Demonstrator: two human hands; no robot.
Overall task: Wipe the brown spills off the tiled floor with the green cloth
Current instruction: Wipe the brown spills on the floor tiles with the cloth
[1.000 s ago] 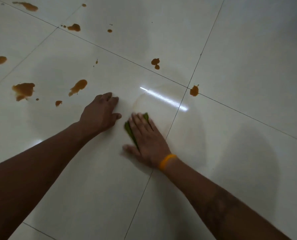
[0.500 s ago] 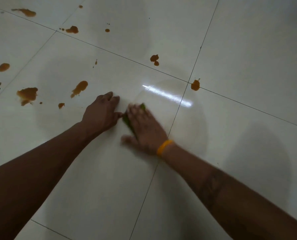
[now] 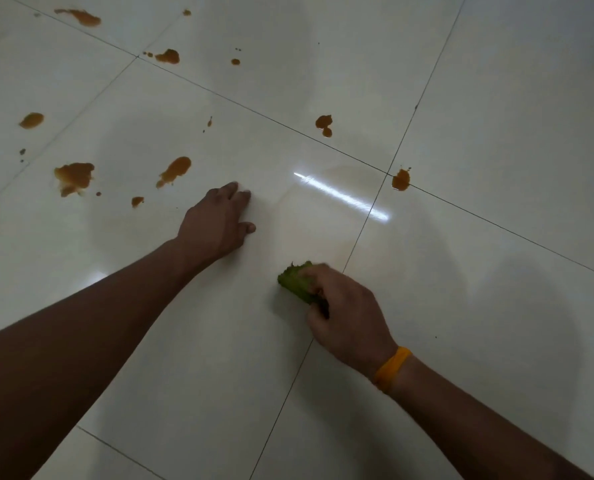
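Observation:
My right hand [image 3: 347, 317], with an orange wristband, grips the bunched green cloth [image 3: 295, 280] against the white tiled floor [image 3: 496, 133] near a grout line. My left hand [image 3: 217, 223] rests on the floor ahead and to the left of the cloth, fingers loosely bent and holding nothing. Several brown spills lie beyond: a long one [image 3: 175, 170] just past my left fingers, a big blotch [image 3: 74, 176] further left, a double drop [image 3: 324, 124] ahead, and one [image 3: 401, 179] at the tile corner to the right.
More brown spills sit far off at the upper left, such as one [image 3: 167, 57] by a grout crossing and one [image 3: 81, 17] near the top edge. A bright light streak [image 3: 340, 197] reflects on a faint wet patch.
My right hand has pulled back toward me and to the right, and now bunches the cloth in curled fingers instead of pressing it flat. My left hand stays planted.

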